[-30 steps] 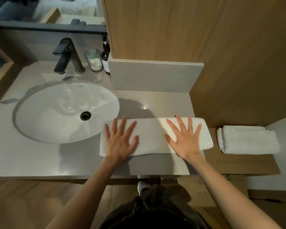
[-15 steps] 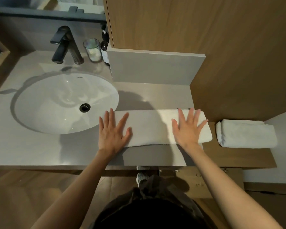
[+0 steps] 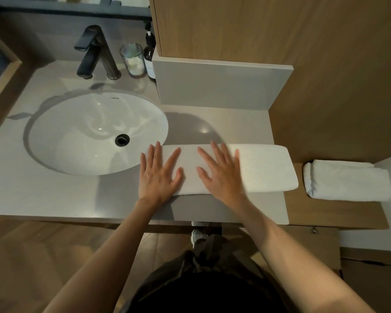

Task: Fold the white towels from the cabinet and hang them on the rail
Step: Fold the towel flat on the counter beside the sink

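A white towel (image 3: 264, 168) folded into a long strip lies flat on the grey countertop (image 3: 54, 195), right of the sink. My left hand (image 3: 159, 175) rests palm down with fingers spread on the strip's left end. Just right of it, my right hand (image 3: 221, 172) presses flat on the towel's middle, fingers apart, slightly blurred. Neither hand grips anything. A second white towel (image 3: 348, 181), folded thick, sits on the lower wooden shelf (image 3: 334, 215) at the right. No rail is in view.
A white oval sink (image 3: 77, 136) with a dark tap (image 3: 95, 53) fills the left. A glass (image 3: 133, 59) and a dark pump bottle (image 3: 150, 57) stand at the back. A grey panel (image 3: 219, 86) and wooden wall (image 3: 303, 41) rise behind the towel.
My right hand has slid left along the towel from its right end to its middle. My left hand stays on the left end.
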`<action>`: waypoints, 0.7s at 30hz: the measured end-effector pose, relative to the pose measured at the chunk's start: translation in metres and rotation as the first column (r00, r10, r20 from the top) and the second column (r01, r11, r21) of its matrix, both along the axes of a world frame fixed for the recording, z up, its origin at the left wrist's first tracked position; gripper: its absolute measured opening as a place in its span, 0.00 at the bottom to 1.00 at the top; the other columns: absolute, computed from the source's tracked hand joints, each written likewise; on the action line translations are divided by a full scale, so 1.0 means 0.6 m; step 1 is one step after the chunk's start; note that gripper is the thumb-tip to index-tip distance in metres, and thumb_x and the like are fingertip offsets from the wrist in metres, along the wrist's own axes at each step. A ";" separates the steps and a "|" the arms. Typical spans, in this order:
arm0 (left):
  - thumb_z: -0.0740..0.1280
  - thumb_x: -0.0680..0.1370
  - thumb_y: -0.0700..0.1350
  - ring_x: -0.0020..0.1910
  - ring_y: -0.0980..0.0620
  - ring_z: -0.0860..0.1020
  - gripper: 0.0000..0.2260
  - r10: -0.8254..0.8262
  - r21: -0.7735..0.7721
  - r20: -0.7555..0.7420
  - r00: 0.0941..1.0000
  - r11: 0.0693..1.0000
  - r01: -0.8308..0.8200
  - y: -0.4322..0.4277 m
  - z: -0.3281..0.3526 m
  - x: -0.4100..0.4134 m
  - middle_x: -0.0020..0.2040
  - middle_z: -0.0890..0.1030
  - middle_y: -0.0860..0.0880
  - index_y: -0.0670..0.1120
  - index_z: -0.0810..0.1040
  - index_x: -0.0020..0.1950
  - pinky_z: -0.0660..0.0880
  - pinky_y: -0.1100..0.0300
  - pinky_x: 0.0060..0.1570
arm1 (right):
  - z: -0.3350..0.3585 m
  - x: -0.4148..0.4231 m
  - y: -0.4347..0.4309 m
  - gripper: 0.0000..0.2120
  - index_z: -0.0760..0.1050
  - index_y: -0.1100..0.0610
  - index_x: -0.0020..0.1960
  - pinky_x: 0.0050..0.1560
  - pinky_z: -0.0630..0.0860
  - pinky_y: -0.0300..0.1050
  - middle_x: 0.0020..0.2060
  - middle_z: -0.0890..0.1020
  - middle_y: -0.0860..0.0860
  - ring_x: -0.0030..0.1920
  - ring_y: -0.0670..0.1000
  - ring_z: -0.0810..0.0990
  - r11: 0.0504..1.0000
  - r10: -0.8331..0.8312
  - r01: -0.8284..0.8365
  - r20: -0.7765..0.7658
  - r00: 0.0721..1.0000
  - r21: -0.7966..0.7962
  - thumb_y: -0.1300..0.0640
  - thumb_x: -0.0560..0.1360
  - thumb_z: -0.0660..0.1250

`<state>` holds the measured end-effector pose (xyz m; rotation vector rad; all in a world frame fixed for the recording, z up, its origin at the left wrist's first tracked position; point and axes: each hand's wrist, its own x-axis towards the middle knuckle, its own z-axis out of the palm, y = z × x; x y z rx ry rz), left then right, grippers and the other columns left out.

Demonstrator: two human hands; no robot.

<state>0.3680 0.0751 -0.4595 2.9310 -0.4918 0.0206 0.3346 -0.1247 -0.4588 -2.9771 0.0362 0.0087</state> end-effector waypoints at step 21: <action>0.47 0.79 0.63 0.78 0.44 0.44 0.25 -0.029 -0.054 -0.032 0.999 0.998 0.027 -0.006 0.006 0.012 0.79 0.49 0.44 0.60 0.54 0.77 0.43 0.45 0.76 | 0.020 -0.061 -0.185 0.32 0.54 0.37 0.75 0.68 0.63 0.62 0.73 0.64 0.59 0.70 0.64 0.64 0.751 -0.590 0.610 -0.158 0.792 0.252 0.28 0.74 0.53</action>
